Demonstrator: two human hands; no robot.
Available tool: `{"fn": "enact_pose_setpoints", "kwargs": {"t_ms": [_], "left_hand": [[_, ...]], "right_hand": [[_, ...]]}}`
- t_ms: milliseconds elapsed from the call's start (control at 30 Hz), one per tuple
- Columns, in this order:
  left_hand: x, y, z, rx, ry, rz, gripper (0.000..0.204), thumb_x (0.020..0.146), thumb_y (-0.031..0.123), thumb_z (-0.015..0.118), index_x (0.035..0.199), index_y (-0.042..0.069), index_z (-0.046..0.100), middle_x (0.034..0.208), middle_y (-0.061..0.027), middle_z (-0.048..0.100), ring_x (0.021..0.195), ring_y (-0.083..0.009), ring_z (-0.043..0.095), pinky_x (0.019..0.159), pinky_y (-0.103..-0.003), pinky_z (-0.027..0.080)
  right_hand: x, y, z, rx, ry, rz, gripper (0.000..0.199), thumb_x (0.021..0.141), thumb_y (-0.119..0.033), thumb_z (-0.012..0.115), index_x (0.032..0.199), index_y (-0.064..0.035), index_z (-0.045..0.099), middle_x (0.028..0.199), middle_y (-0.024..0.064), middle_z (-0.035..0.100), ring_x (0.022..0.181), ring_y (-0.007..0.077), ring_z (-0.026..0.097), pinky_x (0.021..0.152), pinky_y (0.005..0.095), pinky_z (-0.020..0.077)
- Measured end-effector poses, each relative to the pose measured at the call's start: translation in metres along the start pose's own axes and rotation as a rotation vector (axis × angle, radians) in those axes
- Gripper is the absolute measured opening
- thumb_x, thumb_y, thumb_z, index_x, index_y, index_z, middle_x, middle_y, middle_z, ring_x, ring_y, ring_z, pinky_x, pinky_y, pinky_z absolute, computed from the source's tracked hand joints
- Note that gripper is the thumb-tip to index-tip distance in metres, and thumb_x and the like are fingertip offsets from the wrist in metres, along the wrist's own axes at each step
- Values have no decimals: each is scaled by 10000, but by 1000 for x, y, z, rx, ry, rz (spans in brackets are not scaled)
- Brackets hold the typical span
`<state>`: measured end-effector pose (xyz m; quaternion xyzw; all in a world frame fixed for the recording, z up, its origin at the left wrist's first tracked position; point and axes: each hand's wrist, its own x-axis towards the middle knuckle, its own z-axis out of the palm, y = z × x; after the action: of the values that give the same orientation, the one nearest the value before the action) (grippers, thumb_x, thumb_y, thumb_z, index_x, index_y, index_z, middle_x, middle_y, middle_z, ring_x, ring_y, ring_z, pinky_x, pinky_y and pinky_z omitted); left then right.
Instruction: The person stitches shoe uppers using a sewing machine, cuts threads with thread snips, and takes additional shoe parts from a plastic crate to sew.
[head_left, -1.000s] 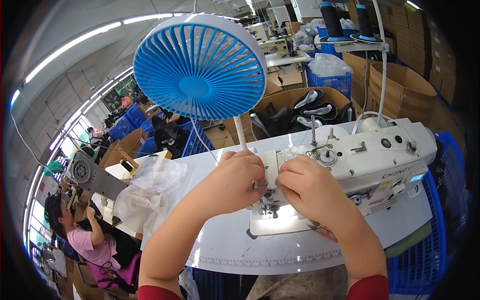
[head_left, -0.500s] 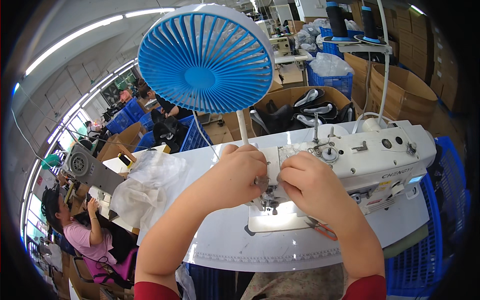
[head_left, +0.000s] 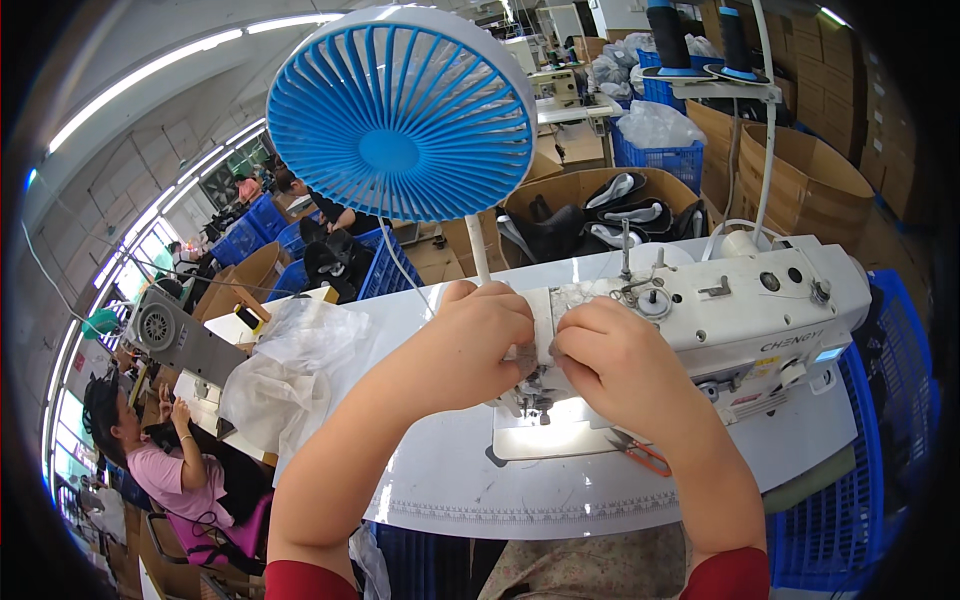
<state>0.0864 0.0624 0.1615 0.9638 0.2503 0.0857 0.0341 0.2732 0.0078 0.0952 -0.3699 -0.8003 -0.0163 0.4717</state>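
Observation:
Both hands are at the needle end of a white industrial sewing machine. On the left side of its head, my left hand has its fingers curled in, with thumb and fingertips close together. My right hand is closed in a pinch against the front of the head. Anything thin between the fingertips is too small or hidden to make out. Below and between the hands, the presser foot stands over the brightly lit needle plate. Small scissors with orange-red handles lie under my right forearm.
A blue-faced fan on a white pole stands behind my left hand. Crumpled translucent plastic lies at the table's left. Black thread cones sit on a stand. Beyond are a carton of black pieces and a seated person.
The view has shifted slightly. My hands stay at the machine head, their fingers still bent, with only slight movement. The seated person's hands have moved a little.

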Motion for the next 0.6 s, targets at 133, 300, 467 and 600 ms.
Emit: {"fn": "enact_pose_setpoints", "kwargs": {"t_ms": [133,300,467,600], "left_hand": [[1,1,1,4,0,-2,95,693,74,668,777,40,642,907,-34,612,978,-215,534,851,-356,322],[2,4,3,-2,25,31,86,708,84,676,776,46,640,896,-23,610,968,-207,536,848,-350,324],[3,7,5,14,34,48,83,711,85,686,773,52,643,887,-13,611,961,-200,536,853,-346,327],[2,8,6,32,46,54,92,708,87,692,783,51,652,889,-16,613,972,-206,536,859,-353,335]], "right_hand": [[0,1,0,21,14,0,114,694,22,632,787,-5,572,800,103,545,812,293,566,702,387,495],[-1,3,0,91,52,21,101,710,29,625,796,14,575,798,115,553,794,301,564,698,388,486],[-6,2,-1,128,93,37,98,718,39,624,802,17,578,863,115,580,832,299,568,739,382,487],[-10,0,-2,81,139,34,116,704,52,634,801,13,585,949,107,596,905,292,565,792,377,483]]}}
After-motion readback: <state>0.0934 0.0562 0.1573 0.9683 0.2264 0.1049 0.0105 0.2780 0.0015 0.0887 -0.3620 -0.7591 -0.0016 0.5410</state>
